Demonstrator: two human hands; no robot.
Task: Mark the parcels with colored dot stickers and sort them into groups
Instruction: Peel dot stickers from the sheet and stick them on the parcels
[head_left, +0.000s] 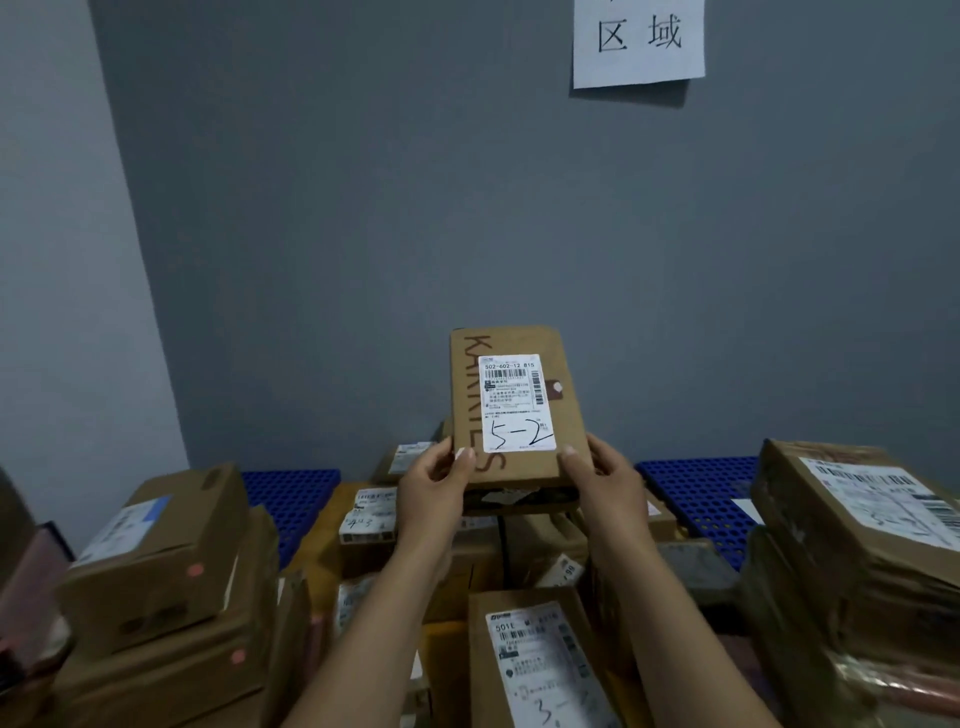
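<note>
Head view. Both forearms reach forward and upward from the lower edge of the frame, bare to the wrist. The left hand (434, 483) and the right hand (597, 478) hold a flat brown cardboard parcel (519, 343) upright in front of the grey wall (363, 208), above the heap of other parcels. Each hand grips one lower corner: the thumbs lie on the front face and the remaining fingers (605, 460) curl round the edges to the back.

The parcel's white shipping label (517, 402) faces the camera. It reads "502-602-12 815" above a barcode and bears a handwritten "5-2" in black at the bottom; the small print is illegible. Large brown letters run down the parcel's left edge, beginning "KA"; the rest is partly covered. A small pale round sticker (558, 387) sits on a dark tab at the right edge.

Below lies a brown cardboard box (540, 665) labelled "501E" with a handwritten "3". A stack of brown cartons at left (156, 571) carries two pink dot stickers (195, 570). Blue perforated plastic pallets (696, 493) lie against the wall. A white paper sign (639, 41) on the wall reads "区域".
</note>
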